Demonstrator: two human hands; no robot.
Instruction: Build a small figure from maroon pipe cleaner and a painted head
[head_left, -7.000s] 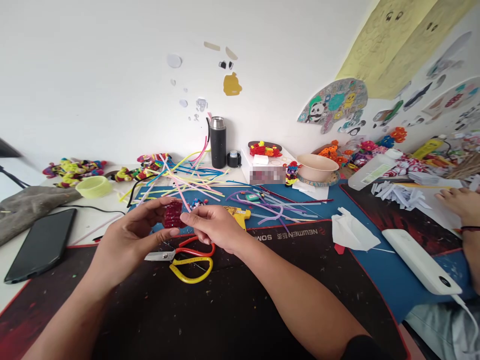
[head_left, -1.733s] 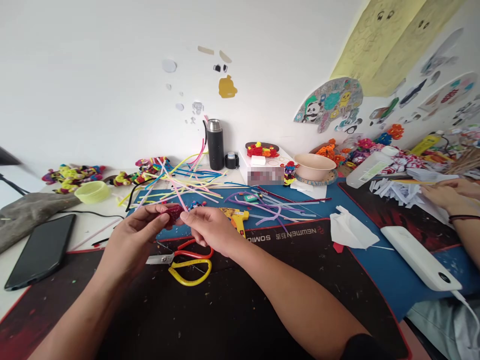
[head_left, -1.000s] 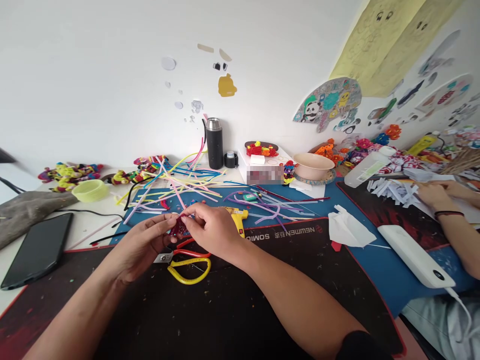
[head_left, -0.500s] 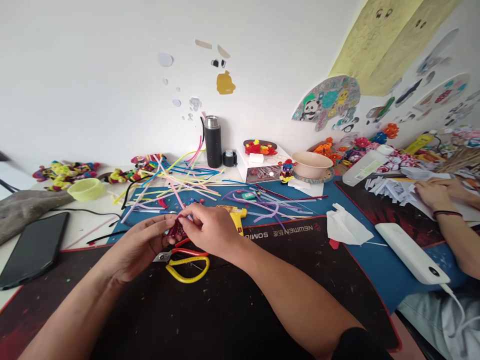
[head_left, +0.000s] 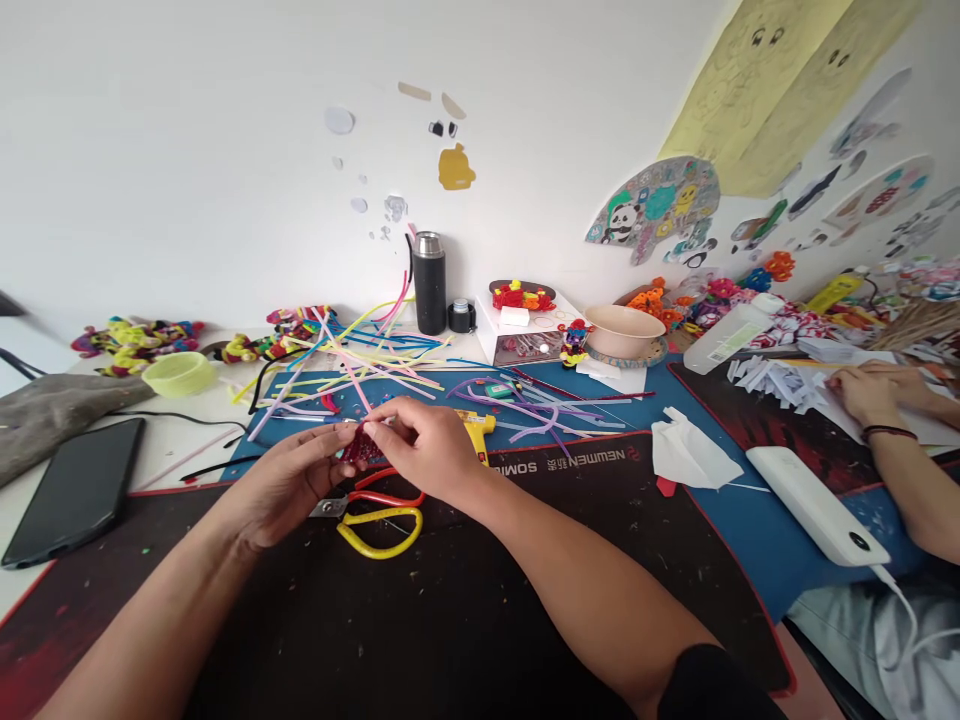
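My left hand [head_left: 289, 480] and my right hand [head_left: 427, 450] meet above the dark mat, both with fingers closed. Between their fingertips is a small dark red, glittery pipe cleaner piece [head_left: 361, 446], largely covered by the fingers. My right thumb and forefinger pinch its top, while the left fingers support it from the side. Just below the hands lie scissors [head_left: 384, 548] with one yellow and one red handle. A yellow glue gun [head_left: 478, 430] shows partly behind my right hand. Loose pastel pipe cleaners [head_left: 352, 365] are heaped beyond my hands.
A black phone [head_left: 75, 490] lies at left, near a yellow-green ring [head_left: 178, 373]. A black flask [head_left: 430, 285], a white box [head_left: 517, 325] and a beige bowl [head_left: 624, 330] stand along the wall. At right are a white power bank [head_left: 817, 505] and another person's hands [head_left: 870, 390].
The view has shifted slightly. My hands stay together on the dark red piece, with only small finger movements.
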